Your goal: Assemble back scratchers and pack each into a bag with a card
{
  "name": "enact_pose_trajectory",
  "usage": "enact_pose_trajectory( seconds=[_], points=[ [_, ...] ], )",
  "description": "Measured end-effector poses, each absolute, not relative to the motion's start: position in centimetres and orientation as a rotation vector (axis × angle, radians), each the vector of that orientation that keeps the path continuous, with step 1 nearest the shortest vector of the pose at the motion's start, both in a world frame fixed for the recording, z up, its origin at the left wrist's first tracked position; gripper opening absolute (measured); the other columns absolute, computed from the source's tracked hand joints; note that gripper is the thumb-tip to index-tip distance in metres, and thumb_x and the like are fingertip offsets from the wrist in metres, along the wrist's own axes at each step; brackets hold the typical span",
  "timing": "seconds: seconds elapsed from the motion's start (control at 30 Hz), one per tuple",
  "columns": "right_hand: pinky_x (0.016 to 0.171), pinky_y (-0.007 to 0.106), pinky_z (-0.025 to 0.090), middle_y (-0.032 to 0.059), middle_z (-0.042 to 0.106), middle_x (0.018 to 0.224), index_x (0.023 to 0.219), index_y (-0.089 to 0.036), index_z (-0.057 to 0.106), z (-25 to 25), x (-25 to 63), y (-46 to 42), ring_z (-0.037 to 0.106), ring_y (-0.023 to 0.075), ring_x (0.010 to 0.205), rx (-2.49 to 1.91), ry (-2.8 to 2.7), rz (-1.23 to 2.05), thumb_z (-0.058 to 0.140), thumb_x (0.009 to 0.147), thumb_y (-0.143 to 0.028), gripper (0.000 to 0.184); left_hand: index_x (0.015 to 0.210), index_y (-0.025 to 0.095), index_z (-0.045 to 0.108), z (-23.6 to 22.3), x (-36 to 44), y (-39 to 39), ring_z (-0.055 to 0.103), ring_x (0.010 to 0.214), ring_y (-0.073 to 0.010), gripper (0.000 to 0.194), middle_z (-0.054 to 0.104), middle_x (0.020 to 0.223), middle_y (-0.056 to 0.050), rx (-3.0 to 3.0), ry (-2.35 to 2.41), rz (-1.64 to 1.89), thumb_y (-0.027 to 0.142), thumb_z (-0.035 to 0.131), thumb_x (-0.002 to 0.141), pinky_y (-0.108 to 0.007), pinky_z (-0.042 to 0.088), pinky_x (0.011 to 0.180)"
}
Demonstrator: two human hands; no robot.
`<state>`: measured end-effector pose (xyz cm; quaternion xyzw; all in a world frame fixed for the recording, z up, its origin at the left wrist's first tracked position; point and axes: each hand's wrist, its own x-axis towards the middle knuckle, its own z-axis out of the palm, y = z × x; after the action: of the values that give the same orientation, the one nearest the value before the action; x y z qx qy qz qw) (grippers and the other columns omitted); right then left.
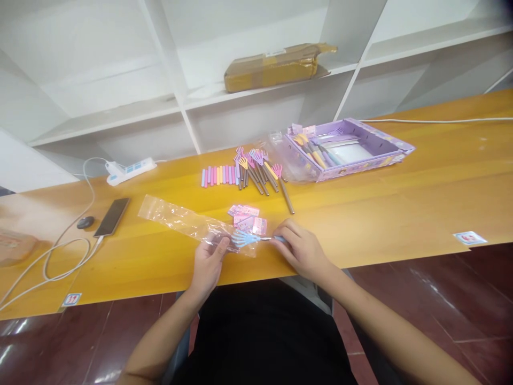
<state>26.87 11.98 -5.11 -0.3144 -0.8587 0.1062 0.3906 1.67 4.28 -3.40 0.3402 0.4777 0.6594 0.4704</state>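
My left hand [210, 262] pinches a long clear plastic bag [180, 221] near its right end. A blue back scratcher [245, 238] with a claw-shaped head lies between my hands, its head at the bag's end; whether it is inside the bag I cannot tell. My right hand [302, 248] is closed around the scratcher's handle. Just beyond them lie several pink printed cards [246, 216]. Farther back is a pile of back scratchers [256, 166] with coloured heads and dark rods. Beside the pile, coloured handle sleeves [220, 175] lie in a row.
A purple cardboard tray [368, 166] holding more scratchers stands at the back right, with plastic film [280, 155] at its left. On the left are a phone [112, 216], a black mouse-like object [85, 222] and a power strip [132, 170]. A taped parcel [276, 69] rests on the shelf.
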Motion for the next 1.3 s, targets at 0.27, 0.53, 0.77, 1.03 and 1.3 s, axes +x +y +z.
enact_pose_trajectory(
  seconds=[0.27, 0.53, 0.77, 1.03, 1.3],
  points=[
    [0.066, 0.033, 0.049, 0.0074, 0.07, 0.093, 0.098, -0.023, 0.07, -4.9, 26.7, 11.8, 0.065, 0.0202, 0.077, -0.704, -2.195, 0.35, 0.062, 0.112, -0.04, 0.024, 0.098, 0.018, 0.083, -3.9, 1.2, 4.0, 0.079, 0.085, -0.0236, 0.038, 0.083, 0.093, -0.007, 1.018, 1.239, 1.401, 0.051, 0.094, 0.084, -0.036, 0.065, 0.087],
    [0.063, 0.031, 0.046, 0.0072, 0.071, 0.094, 0.099, -0.022, 0.069, -4.7, 26.5, 11.3, 0.064, 0.0182, 0.074, -0.656, -2.282, 0.334, 0.059, 0.114, -0.046, 0.029, 0.1, 0.017, 0.083, -4.0, 1.3, 3.8, 0.081, 0.089, -0.0263, 0.038, 0.086, 0.096, -0.009, 1.086, 1.258, 1.347, 0.052, 0.091, 0.086, -0.038, 0.064, 0.09],
    [0.067, 0.031, 0.048, 0.0056, 0.073, 0.093, 0.105, -0.021, 0.067, -4.4, 26.6, 11.4, 0.068, 0.0193, 0.076, -0.667, -2.38, 0.512, 0.054, 0.116, -0.04, 0.025, 0.096, 0.018, 0.079, -3.0, 1.4, 4.3, 0.078, 0.075, -0.0187, 0.041, 0.081, 0.087, -0.002, 0.798, 1.134, 1.7, 0.048, 0.1, 0.077, -0.034, 0.068, 0.079],
    [0.071, 0.03, 0.05, 0.0043, 0.076, 0.09, 0.105, -0.022, 0.07, -4.2, 26.4, 11.0, 0.071, 0.0195, 0.076, -0.606, -2.422, 0.703, 0.048, 0.118, -0.04, 0.032, 0.093, 0.015, 0.083, -3.1, 1.5, 4.3, 0.081, 0.083, -0.026, 0.043, 0.085, 0.093, -0.011, 0.868, 1.127, 1.499, 0.052, 0.099, 0.077, -0.04, 0.069, 0.083],
    [0.07, 0.028, 0.047, 0.0038, 0.074, 0.091, 0.104, -0.02, 0.07, -3.9, 26.0, 10.6, 0.067, 0.0175, 0.076, -0.688, -2.421, 0.889, 0.052, 0.117, -0.047, 0.035, 0.095, 0.015, 0.087, -3.7, 1.3, 4.1, 0.083, 0.09, -0.0269, 0.037, 0.087, 0.098, -0.012, 0.977, 1.162, 1.493, 0.051, 0.092, 0.086, -0.038, 0.067, 0.09]
  ],
)
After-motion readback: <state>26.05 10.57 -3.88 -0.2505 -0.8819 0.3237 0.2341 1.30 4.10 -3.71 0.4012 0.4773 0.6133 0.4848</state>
